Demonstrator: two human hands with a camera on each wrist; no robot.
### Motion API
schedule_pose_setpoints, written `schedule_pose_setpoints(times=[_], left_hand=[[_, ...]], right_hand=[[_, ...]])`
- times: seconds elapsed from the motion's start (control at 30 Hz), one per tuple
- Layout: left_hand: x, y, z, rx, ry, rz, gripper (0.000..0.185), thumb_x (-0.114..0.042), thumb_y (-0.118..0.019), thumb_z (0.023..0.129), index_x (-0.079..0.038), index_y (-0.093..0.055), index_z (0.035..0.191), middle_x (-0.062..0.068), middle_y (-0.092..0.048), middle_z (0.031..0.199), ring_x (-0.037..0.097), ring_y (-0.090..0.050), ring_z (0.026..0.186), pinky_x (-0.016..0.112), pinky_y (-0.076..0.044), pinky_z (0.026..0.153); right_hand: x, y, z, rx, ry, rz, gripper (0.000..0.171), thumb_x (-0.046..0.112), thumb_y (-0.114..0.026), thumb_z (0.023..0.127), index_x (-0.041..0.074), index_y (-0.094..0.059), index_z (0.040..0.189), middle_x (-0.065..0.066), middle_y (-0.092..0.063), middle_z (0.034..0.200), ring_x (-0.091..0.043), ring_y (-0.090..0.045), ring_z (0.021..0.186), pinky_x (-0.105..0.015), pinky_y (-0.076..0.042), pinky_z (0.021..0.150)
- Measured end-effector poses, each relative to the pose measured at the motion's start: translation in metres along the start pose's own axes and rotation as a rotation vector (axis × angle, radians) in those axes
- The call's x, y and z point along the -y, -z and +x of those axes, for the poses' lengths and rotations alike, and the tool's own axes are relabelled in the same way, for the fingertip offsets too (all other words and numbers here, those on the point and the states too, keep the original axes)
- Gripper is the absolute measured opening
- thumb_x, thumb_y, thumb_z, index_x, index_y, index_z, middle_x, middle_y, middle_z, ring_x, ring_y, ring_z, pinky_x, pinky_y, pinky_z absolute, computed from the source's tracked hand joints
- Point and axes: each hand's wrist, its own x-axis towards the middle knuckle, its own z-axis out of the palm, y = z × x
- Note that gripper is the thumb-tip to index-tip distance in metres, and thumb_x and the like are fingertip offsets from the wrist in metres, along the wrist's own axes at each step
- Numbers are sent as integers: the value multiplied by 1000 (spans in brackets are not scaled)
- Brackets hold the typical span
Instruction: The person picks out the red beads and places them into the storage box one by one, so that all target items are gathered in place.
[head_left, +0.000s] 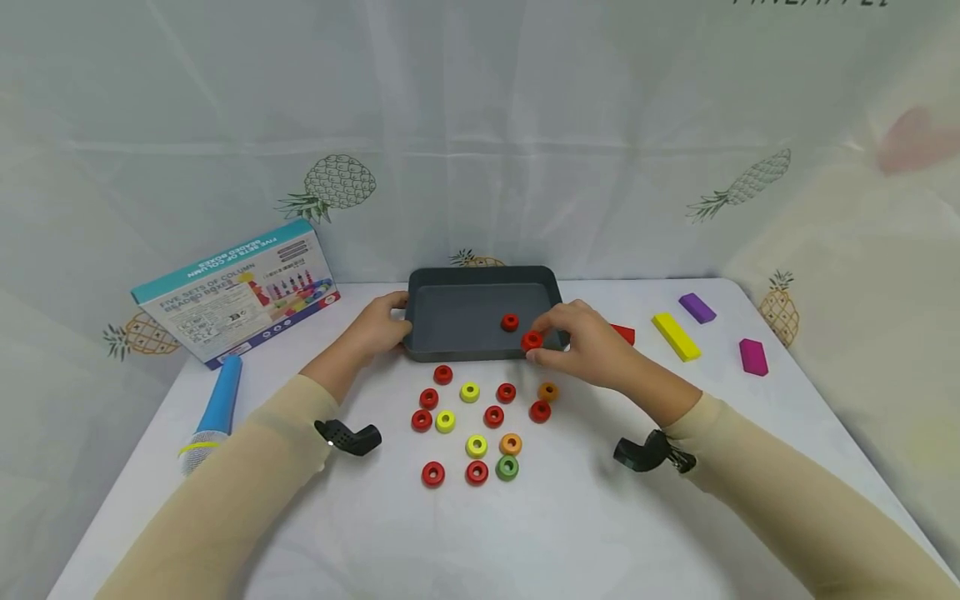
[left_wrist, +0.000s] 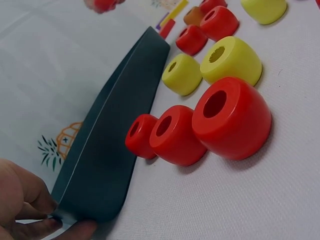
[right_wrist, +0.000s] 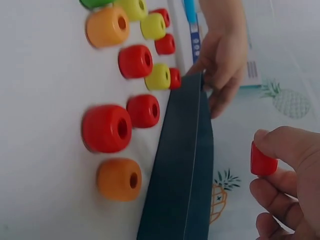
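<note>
Our right hand (head_left: 592,342) pinches a small red ring-shaped bead (head_left: 532,340) over the near rim of the dark grey tray (head_left: 480,354), its hole facing us. Our left hand (head_left: 378,325) grips the tray's left end; the tray lies long side left to right on the white worktop (head_left: 570,517).

Both forearms reach forward, sleeved in beige, wrists low. Left hand (head_left: 381,327) has fingers curled in a grip. Right hand (head_left: 588,343) is raised slightly, thumb and fingertips pinching.

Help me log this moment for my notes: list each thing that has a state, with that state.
Dark grey plastic tray: upright on the table, one red bead inside.
Red ring bead: pinched, raised over the tray's near rim.
Left hand: grips the tray's left corner.
Right hand: pinches the bead.
Blue printed cardboard box: closed, leaning.
</note>
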Motion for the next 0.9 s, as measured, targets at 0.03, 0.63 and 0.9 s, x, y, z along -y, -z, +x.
schedule_pose_setpoints(times=[0.03, 0.63, 0.9], left_hand=[[0, 0, 0, -1, 1, 0, 67, -6, -53, 95, -11, -32, 159, 12, -40, 157, 33, -52, 120, 42, -59, 87], [1, 0, -1, -4, 0, 5, 66, -7, -53, 98, -12, -31, 160, 11, -39, 158, 33, -54, 118, 43, -59, 89], [1, -1, 0, -8, -11, 17, 66, -8, -54, 98, -11, -31, 160, 12, -39, 158, 33, -54, 119, 41, -60, 87]], right_hand=[[-1, -1, 4, 2, -2, -7, 30, 31, -82, 85, 17, -74, 110, 5, -71, 106, -25, -54, 109, -37, -51, 81], [-29, -42, 62, 79, -80, -46, 35, 34, -80, 86, 12, -75, 112, 0, -72, 104, -22, -53, 101, -36, -47, 79], [-36, -47, 63, 102, -136, -62, 36, 34, -79, 87, 11, -74, 114, -2, -71, 109, -23, -51, 104, -38, -49, 85]])
